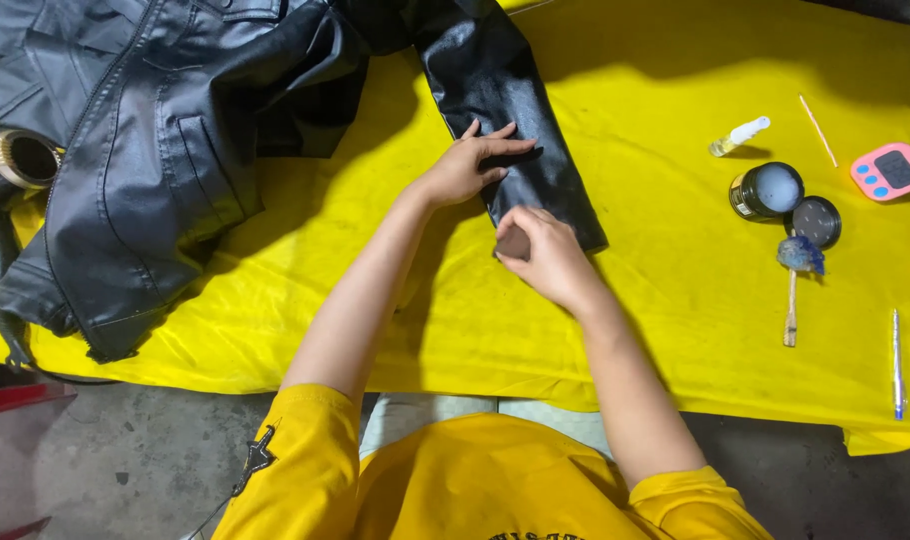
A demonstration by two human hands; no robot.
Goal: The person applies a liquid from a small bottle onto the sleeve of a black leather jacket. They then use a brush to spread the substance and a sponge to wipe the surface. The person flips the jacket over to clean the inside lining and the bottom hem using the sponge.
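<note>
Sleeve (520, 130) lies flat under spread left hand (467, 165), right hand (545, 250) pinching small dark pad (513, 243) at its edge

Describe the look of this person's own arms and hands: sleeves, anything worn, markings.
Both arms are bare from above the elbow down. The left hand and right hand wear no gloves, and no rings, watch or bracelet show. The short yellow sleeves belong to a yellow T-shirt; the left sleeve carries a small black star-like mark. Dark print runs along the shirt's lower front.

Black leather jacket (165, 130), yellow cloth (675, 300), pink timer (889, 171), yellow shirt (475, 490).
</note>
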